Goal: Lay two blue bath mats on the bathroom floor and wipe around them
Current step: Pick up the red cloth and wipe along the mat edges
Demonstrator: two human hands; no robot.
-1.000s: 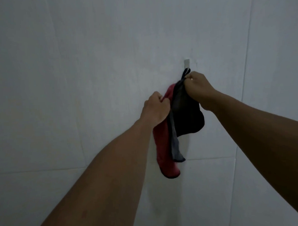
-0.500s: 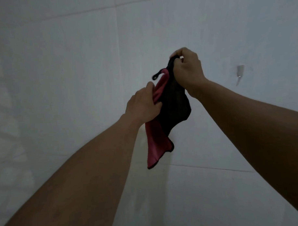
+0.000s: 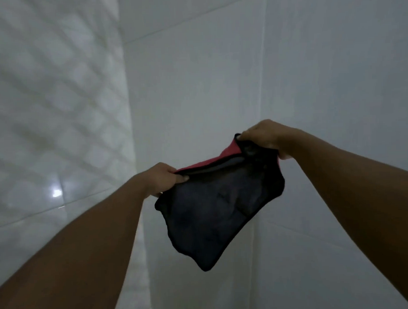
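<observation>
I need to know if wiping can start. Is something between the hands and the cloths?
No. The left hand and right hand both grip the cloths' top edge directly.

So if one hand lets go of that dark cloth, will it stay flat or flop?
Likely flop: the dark cloth sags between the left hand and right hand. Probably light, as fingertip pinches hold it. Its red layer may slide apart.

Dim, perhaps backlit; tile glare (image 3: pixel 57 193)
</observation>
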